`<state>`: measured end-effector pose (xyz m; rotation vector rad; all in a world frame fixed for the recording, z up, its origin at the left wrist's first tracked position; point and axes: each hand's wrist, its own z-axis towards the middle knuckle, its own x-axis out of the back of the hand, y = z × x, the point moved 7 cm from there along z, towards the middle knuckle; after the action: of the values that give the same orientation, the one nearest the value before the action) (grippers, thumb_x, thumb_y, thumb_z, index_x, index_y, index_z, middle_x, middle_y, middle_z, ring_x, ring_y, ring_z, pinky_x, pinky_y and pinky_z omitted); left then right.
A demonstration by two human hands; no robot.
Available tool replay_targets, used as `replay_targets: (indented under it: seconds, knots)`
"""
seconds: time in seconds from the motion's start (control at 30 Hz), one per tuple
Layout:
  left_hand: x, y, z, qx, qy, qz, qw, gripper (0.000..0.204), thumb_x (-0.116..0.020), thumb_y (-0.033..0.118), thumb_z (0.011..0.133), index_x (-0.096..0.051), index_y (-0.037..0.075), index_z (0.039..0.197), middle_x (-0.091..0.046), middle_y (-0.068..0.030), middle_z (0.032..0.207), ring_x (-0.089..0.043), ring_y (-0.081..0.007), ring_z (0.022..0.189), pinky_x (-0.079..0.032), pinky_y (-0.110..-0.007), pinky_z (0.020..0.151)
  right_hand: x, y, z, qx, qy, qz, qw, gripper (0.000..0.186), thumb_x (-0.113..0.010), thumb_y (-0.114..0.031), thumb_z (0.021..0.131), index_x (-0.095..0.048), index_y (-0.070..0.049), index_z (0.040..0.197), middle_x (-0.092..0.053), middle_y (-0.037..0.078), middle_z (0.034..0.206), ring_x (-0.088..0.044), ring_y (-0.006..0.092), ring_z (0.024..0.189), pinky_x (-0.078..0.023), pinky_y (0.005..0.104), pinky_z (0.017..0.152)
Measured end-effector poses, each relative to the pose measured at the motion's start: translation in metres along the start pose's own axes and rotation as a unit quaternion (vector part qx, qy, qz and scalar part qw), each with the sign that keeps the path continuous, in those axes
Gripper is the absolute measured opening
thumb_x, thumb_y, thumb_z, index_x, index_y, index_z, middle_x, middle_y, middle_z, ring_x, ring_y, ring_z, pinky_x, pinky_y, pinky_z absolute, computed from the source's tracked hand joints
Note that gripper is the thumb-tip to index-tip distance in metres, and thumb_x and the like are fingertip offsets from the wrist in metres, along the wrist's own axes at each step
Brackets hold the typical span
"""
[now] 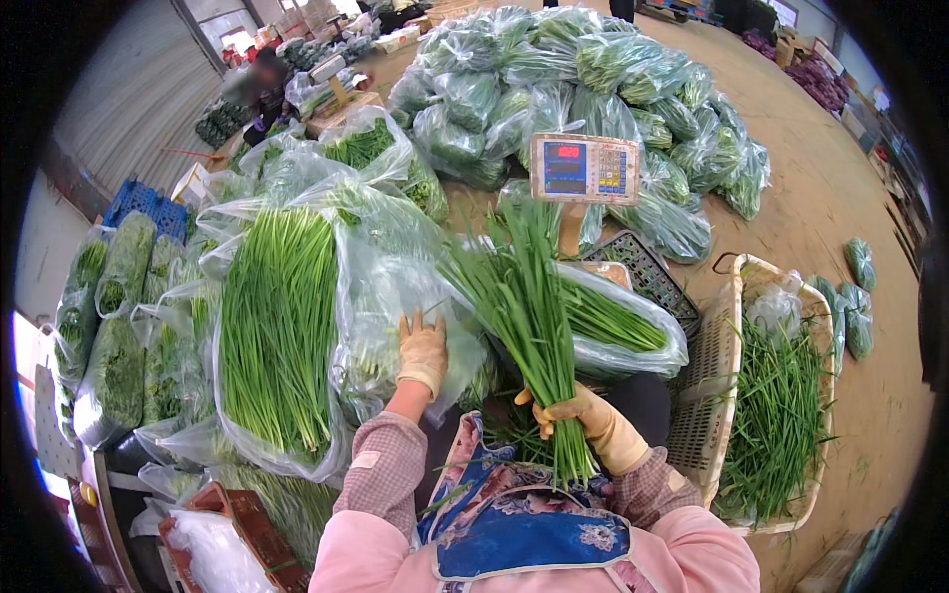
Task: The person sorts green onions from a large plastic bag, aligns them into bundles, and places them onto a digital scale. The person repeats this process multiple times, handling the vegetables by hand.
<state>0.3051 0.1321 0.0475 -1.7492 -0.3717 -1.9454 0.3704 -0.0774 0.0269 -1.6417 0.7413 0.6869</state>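
Observation:
In the middle, a thick bunch of garlic chives [529, 306] stands tilted up to the left, its pale stem ends pointing down toward me. My right hand [583, 420], in a tan rubber glove, is closed around its lower stems. My left hand [423, 353], gloved alike, lies flat with fingers spread on a clear plastic bag [381, 287] of greens. Left of that hand, an opened bag shows long chives [277, 336] laid in line. Behind the held bunch, another bag of chives [618, 321] rests beside the scale [585, 168] with a lit display.
At the right stands a cream plastic basket [707, 405] of loose green leaves [776, 425]. A large heap of bagged greens [583, 74] rises beyond the scale, by a black crate [647, 272]. More bags [119, 366] line the left, near a red-brown crate [242, 504]. Another person [267, 94] is far left.

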Motion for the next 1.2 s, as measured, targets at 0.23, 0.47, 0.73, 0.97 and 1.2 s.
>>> replay_targets:
  seconds: [0.23, 0.47, 0.73, 0.97, 1.2]
  knots:
    - [-0.088, 0.058, -0.088, 0.049, -0.101, -0.607, 0.786, 0.041, -0.05, 0.02, 0.084, -0.041, -0.001, 0.118, -0.06, -0.0229, 0.09, -0.06, -0.0379, 0.077, -0.048, -0.044, 0.067, 0.027, 0.007, 0.019, 0.012, 0.156, -0.037, 0.987, 0.032, -0.066, -0.006, 0.071, -0.056, 0.002, 0.1, -0.061, 0.011, 0.093, -0.061, 0.0212, 0.083, -0.05, 0.0318, 0.073]
    - [-0.004, 0.122, -0.122, -0.102, -0.296, -0.278, 0.908, 0.038, -0.046, 0.021, 0.086, -0.048, 0.003, 0.119, -0.062, -0.0205, 0.083, -0.062, -0.0322, 0.074, -0.049, -0.038, 0.066, 0.024, -0.003, 0.01, -0.063, 0.285, -0.458, 0.84, 0.045, -0.069, -0.016, 0.067, -0.056, -0.003, 0.108, -0.064, 0.013, 0.094, -0.06, 0.0183, 0.085, -0.044, 0.0293, 0.078]
    - [0.084, 0.042, -0.057, 0.072, 0.122, -0.3, 0.943, 0.021, -0.067, 0.022, 0.078, -0.056, 0.005, 0.081, -0.053, -0.0086, 0.062, -0.052, -0.0219, 0.053, -0.043, -0.033, 0.051, 0.016, -0.013, 0.003, -0.104, 0.259, -0.657, 0.7, 0.052, -0.062, -0.025, 0.073, -0.046, -0.005, 0.117, -0.06, 0.022, 0.098, -0.056, 0.0372, 0.094, -0.045, 0.043, 0.081]
    - [0.032, -0.041, -0.097, 0.134, 0.224, -0.335, 0.905, 0.01, -0.058, 0.011, 0.084, -0.06, 0.001, 0.083, -0.062, -0.0072, 0.076, -0.057, -0.0158, 0.065, -0.045, -0.027, 0.06, 0.014, -0.042, -0.017, -0.046, 0.275, -0.799, 0.532, 0.031, -0.054, -0.006, 0.07, -0.05, -0.002, 0.1, -0.061, 0.016, 0.081, -0.061, 0.032, 0.078, -0.048, 0.042, 0.065]
    - [0.109, -0.072, -0.118, 0.108, 0.238, -0.333, 0.906, 0.035, -0.062, 0.014, 0.081, -0.054, 0.003, 0.113, -0.05, -0.0161, 0.119, -0.047, -0.0293, 0.112, -0.037, -0.037, 0.096, -0.012, -0.076, -0.033, 0.126, 0.215, -0.941, 0.23, 0.058, -0.053, -0.006, 0.07, -0.043, -0.004, 0.126, -0.052, 0.005, 0.064, -0.054, 0.0211, 0.058, -0.044, 0.0342, 0.054]
